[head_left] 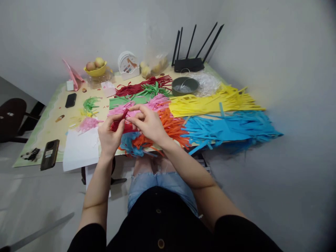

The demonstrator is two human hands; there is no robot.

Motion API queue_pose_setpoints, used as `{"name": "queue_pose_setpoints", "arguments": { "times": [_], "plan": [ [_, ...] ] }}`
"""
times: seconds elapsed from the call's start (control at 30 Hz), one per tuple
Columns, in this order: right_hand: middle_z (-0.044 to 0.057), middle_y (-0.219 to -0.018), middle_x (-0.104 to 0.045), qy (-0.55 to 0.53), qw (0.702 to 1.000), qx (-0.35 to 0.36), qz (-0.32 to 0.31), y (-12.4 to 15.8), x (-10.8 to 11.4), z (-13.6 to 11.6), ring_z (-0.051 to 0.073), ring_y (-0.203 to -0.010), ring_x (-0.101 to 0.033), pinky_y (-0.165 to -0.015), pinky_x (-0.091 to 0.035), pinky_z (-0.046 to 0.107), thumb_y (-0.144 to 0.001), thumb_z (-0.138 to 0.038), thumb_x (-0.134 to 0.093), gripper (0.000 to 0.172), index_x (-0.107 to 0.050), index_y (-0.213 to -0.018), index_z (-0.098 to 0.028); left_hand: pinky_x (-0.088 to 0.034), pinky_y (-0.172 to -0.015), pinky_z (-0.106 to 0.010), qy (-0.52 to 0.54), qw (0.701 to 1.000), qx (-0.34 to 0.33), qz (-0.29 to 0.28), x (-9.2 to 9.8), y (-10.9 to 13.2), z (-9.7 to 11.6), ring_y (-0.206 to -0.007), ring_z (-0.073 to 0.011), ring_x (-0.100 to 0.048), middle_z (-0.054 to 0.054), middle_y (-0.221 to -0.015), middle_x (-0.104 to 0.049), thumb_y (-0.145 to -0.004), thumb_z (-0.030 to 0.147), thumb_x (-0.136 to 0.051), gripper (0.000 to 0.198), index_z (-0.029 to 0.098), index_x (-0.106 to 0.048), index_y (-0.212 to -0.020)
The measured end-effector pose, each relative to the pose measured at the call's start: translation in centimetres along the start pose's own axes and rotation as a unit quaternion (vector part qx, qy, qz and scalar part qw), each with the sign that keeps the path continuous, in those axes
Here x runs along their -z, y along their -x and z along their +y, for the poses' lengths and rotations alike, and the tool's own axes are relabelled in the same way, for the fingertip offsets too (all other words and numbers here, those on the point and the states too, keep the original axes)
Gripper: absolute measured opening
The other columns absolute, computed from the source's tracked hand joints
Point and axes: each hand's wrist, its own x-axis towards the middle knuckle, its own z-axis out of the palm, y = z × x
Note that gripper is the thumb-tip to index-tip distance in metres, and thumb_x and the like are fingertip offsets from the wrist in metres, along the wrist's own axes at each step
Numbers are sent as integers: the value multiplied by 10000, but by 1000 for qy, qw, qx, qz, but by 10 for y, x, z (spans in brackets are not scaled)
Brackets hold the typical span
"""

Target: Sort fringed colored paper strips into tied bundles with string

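Black top (157, 224) nearest, below fingers. Left hand (110, 134) pinches red strip (125, 113) between fingertips; right hand (147, 122) fingertips meet it, grip unclear. Likely light, soft, easily torn; best pinched at gathered end. Blue fringe (225, 129) right of fingers.

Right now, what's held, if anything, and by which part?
Dark red material, pinched at its narrow upper end by the left hand. The right hand has its fingertips at that end; whether they grip it can't be told.
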Motion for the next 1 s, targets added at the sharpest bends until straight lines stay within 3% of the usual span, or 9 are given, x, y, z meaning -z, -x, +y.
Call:
{"name": "queue_pose_setpoints", "arguments": {
  "times": [0.13, 0.37, 0.5, 0.6, 0.67, 0.77, 0.87, 0.93, 1.0],
  "plan": [
    [-104, -550, -577, -71, 996, -33, -34, -1, 2, 6, 73, -447, -479, -498, -391, 188, -849, -487, -697, 428, -553, -1123, -192, -553, -720, -235, -25, 1000, 1, -10, 3, -2, 4, -784, -137, -705, -30, -893, -763, -844, 231, -693, 122, 186, -743, -946],
    [-114, -512, -565, -178, 973, -87, -119, -10, 8, 8, 63, -375, -440, -379, -339, 159, -783, -468, -752, 504, -511, -1122, -184, -552, -698, -238, 112, 989, 61, -70, 3, -4, -2, -756, -141, -703, -39, -868, -751, -823, 307, -743, 168, 173, -725, -922],
    [-75, -542, -589, -172, 972, -102, -122, -11, 7, 14, 75, -422, -491, -398, -406, 178, -748, -514, -764, 472, -583, -1007, -164, -524, -663, -226, 51, 993, 24, -107, 4, 1, -3, -712, -125, -676, -15, -820, -724, -848, 255, -703, 93, 182, -686, -904],
    [-35, -628, -619, -112, 988, -74, -69, -11, 6, 19, 59, -456, -490, -405, -394, 174, -736, -521, -783, 402, -624, -830, -164, -531, -701, -253, -9, 994, 7, -109, 1, 9, -5, -760, -144, -684, -20, -857, -718, -856, 230, -679, 94, 195, -626, -925],
    [-26, -699, -631, -119, 992, -29, 27, -13, 9, 20, 50, -473, -485, -400, -369, 168, -769, -525, -764, 374, -624, -834, -184, -536, -746, -291, -46, 988, 7, -146, -3, 15, -12, -814, -171, -688, -41, -893, -721, -870, 226, -653, 84, 200, -610, -937],
    [-48, -721, -609, -201, 964, 33, 173, -19, 19, 21, 49, -474, -494, -396, -359, 159, -865, -557, -662, 332, -566, -929, -245, -533, -789, -326, -70, 964, 12, -256, -5, 13, -37, -847, -198, -684, -58, -902, -730, -873, 219, -621, 56, 197, -632, -923],
    [-73, -687, -579, -239, 945, 69, 214, -23, 27, 23, 47, -483, -521, -410, -383, 144, -878, -516, -673, 292, -528, -935, -269, -535, -841, -325, -95, 937, 49, -333, 6, -12, -81, -912, -203, -688, -71, -998, -748, -912, 269, -557, 170, 194, -682, -999],
    [-82, -654, -576, -245, 948, 59, 194, -23, 26, 24, 46, -465, -520, -402, -394, 141, -850, -485, -720, 296, -536, -912, -262, -515, -910, -348, -214, 932, 96, -277, 20, -36, -116, -1012, -222, -673, -103, -1106, -735, -954, 257, -438, 299, 181, -695, -1089],
    [-88, -628, -591, -259, 950, 37, 171, -20, 21, 25, 48, -442, -516, -391, -410, 141, -811, -476, -761, 317, -553, -890, -250, -449, -1008, -448, -292, 919, 127, -233, 34, -57, -150, -1150, -310, -614, -195, -1173, -694, -913, 184, -425, 324, 111, -711, -1048]
  ]
}}
